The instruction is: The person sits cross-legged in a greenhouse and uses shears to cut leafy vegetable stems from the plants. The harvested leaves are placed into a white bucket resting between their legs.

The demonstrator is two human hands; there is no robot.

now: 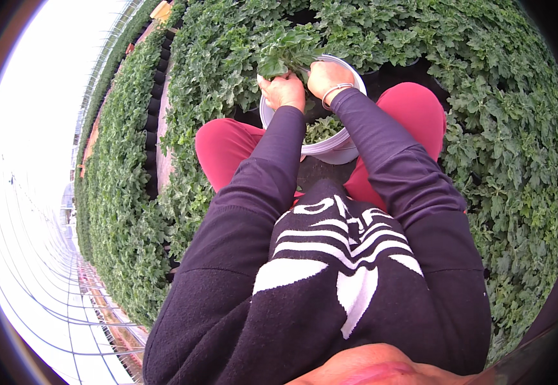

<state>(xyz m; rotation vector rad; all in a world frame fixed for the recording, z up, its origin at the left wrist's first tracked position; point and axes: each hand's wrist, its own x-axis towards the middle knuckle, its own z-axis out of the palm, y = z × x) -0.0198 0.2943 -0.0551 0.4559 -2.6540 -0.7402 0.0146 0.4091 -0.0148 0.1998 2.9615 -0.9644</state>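
Over a white plastic bucket (329,144) between my knees, both hands are close together. My left hand (284,91) has its fingers closed on the lower part of a leafy green plant shoot (281,55). To its right, my right hand (329,79), with a bracelet at the wrist, is curled beside the same leaves; a small thin object shows near its fingertips, too unclear to name. Cut leafy greens (323,130) lie inside the bucket. My forearms cover part of the rim.
Dense potted leafy plants (500,144) surround me on both sides and ahead. Black pots (152,120) line a narrow path (165,130) at the left. A yellow object (161,10) lies at the far upper left. Black ground cover (389,77) shows beyond the bucket.
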